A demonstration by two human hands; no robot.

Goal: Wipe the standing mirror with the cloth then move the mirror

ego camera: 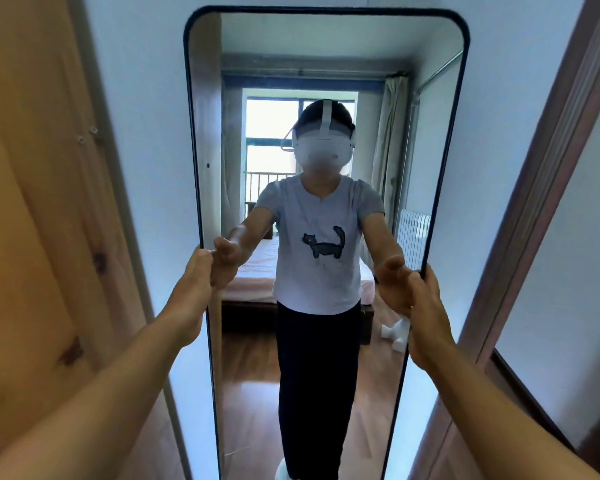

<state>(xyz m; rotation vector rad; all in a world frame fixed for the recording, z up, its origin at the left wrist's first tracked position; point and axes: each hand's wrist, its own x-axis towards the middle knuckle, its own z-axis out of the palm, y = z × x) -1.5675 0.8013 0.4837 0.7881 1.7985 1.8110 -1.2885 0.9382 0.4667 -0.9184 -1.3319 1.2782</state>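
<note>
Left hand (196, 271) is closed round the left edge of the mirror (326, 81), w/ fingers curled over the thin dark frame, about halfway down its height. Just left of that arm is a wooden door (32, 202), pretty near the mirror's side.

Mirror stands tall and upright right in front of the person, its long side going up and down, back close to the white wall (142, 98). It fills the middle of the view, so it lies straight ahead betw. both arms. No cloth shows in either hand (so I think the wiping part is done and the moving part is on now).

Right hand (425, 299) is closed round the right edge of the frame, a bit lower than the left one. Both arms are stretched out about the same, so neither is really nearer. Brown door trim (534, 202) sits near on the right.

Space looks tight on both sides, so the move prob. needs a lift or slide toward the person, keeping it straight up so it won't tip.
</note>
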